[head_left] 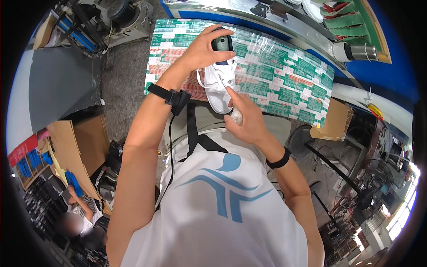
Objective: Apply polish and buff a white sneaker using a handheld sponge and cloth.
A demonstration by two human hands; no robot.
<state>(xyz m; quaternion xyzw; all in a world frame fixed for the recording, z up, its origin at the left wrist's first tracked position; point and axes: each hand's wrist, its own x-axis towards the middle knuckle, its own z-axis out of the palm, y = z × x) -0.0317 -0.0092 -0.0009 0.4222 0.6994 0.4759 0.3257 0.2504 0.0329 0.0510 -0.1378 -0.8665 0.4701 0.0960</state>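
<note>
A white sneaker [218, 91] lies on the taped table top, toe toward me, its laces loose at the side. A dark green shoe last [222, 43] fills its heel opening. My left hand [201, 50] grips the heel end, thumb on one side and fingers curled round the other. Beside the toe, my right hand [248, 116] is curled round a small whitish wad [236, 116], perhaps cloth. Its index finger reaches onto the shoe's upper near the laces. The wad is partly hidden by the fingers.
Green-and-white printed tape covers the table [293, 84]. Behind it runs a metal-edged conveyor [293, 29] with shoe parts. A metal cylinder [364, 52] stands at its right. A fan [364, 196] and a cardboard box [333, 120] are at right. Another person [82, 213] is at far left.
</note>
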